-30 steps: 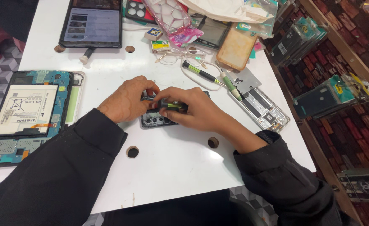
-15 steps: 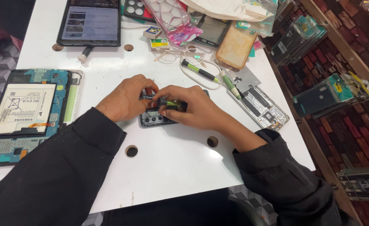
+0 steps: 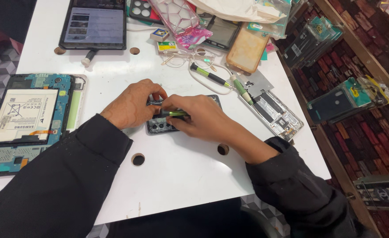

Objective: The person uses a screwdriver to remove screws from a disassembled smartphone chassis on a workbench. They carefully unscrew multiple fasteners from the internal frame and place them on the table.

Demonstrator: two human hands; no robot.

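Both hands meet over a phone (image 3: 161, 127) lying mid-table (image 3: 181, 185). The left hand (image 3: 130, 105) presses on the phone's left end; the right hand (image 3: 203, 119) is clamped on a green screwdriver (image 3: 176, 113) held over it. An opened tablet (image 3: 24, 117) lies far left.

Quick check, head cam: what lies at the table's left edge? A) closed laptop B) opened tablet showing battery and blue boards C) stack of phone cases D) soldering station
B: the opened tablet lies back-off at the left edge of the white table, its white battery and blue boards exposed, left of the left hand.
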